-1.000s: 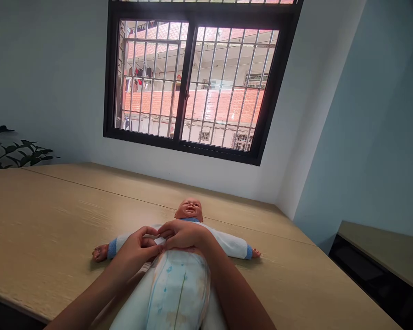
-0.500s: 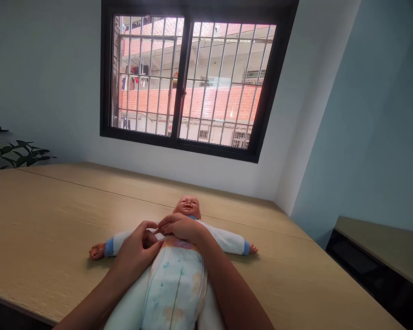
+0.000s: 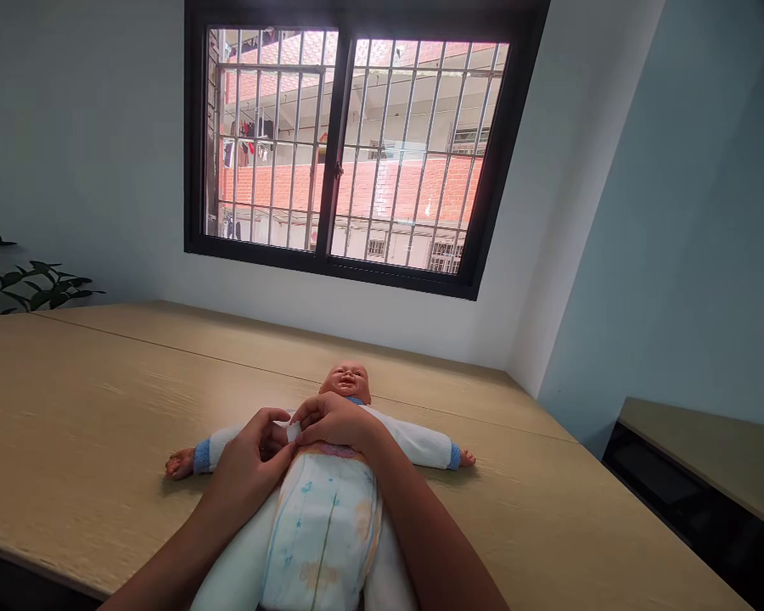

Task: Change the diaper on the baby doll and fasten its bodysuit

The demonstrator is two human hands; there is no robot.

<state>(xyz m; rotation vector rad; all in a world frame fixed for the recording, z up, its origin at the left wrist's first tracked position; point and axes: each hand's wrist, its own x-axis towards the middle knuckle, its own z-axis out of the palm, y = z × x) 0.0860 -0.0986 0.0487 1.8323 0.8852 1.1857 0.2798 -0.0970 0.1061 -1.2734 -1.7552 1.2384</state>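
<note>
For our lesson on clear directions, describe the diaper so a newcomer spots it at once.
Below the window, a doll lies on the wood-coloured table. Its diaper shows between the plain pale legs, set apart by a dark centre line and blue prints.

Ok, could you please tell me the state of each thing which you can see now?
Doll: face up, arms spread.
Diaper: over the doll's front; fastening unclear.
Left hand: curled by a small white piece; grip unclear.
Right hand: bent over the doll, by the same piece; grip unclear.
Window: barred, appears shut.
Laundry outside: hanging.
Plant: leafy.
</note>
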